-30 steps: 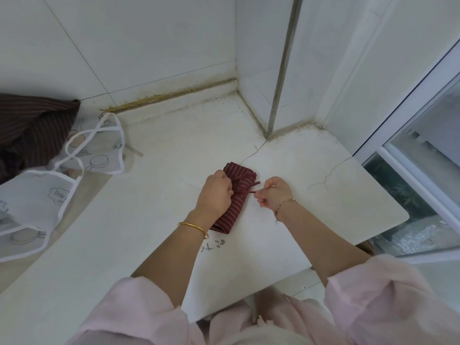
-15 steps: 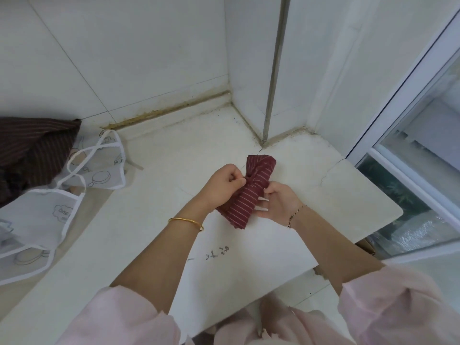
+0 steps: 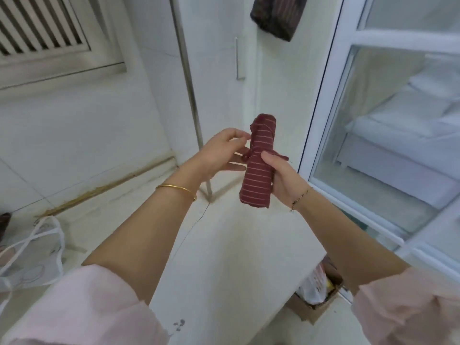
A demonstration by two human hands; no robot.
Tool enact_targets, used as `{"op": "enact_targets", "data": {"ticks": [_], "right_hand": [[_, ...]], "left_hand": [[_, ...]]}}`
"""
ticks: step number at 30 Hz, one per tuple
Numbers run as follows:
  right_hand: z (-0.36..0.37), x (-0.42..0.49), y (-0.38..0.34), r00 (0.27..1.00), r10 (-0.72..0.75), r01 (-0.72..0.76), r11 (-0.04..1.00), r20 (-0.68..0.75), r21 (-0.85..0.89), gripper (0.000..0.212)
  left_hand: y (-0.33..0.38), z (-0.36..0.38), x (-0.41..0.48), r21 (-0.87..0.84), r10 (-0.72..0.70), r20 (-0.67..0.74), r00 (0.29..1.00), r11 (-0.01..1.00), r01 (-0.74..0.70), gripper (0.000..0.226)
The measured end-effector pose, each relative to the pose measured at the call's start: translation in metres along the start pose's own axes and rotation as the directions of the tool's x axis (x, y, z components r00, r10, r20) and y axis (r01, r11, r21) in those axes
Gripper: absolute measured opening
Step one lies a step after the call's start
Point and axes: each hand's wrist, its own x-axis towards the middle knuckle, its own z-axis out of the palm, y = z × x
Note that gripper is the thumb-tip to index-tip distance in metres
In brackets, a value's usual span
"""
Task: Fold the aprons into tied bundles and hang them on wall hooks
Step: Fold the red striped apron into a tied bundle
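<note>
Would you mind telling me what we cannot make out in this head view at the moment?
- The hook holding the dark bundle: cut off by the top edge.
- Whether the left hand pinches or only touches the red striped bundle: blurred, too small.
- Fingers of the right hand: behind that bundle.
- What is in the cardboard box: mostly hidden by the counter.

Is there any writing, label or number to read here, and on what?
None can be read.
Dark marks on the counter, near its front: too blurred to read.
Reddish print on the bag in the box: too blurred.
Faint drawings on the white apron: no legible words.
The bundle: stripes only.
</note>
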Motion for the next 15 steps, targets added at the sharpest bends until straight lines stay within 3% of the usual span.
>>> {"op": "enact_targets", "data": {"ticks": [3,6,8,12,15], "right_hand": [[-0.016,0.012,-0.051,0.996,-0.085,0.085,0.996,-0.002,-0.036,0.042],[-0.033,0.030,-0.101,0.987,-0.160,0.159,0.986,-0.031,-0.045,0.085],[-0.045,0.038,-0.130,0.980,-0.199,0.198,0.979,-0.017,-0.045,0.100],[-0.070,0.047,-0.178,0.965,-0.257,0.260,0.963,0.052,-0.074,0.078],[-0.090,0.054,-0.205,0.953,-0.291,0.301,0.938,0.078,-0.175,0.068]], "left_hand": [[0.055,0.014,0.025,0.206,0.147,-0.051,0.988,0.969,-0.133,0.021],[0.107,0.027,0.046,0.346,0.275,-0.061,0.959,0.907,-0.239,0.017],[0.137,0.035,0.058,0.405,0.336,-0.066,0.939,0.870,-0.283,0.015],[0.186,0.051,0.081,0.496,0.445,-0.078,0.892,0.793,-0.352,0.006],[0.215,0.064,0.099,0.539,0.506,-0.081,0.859,0.747,-0.389,0.011]]}}
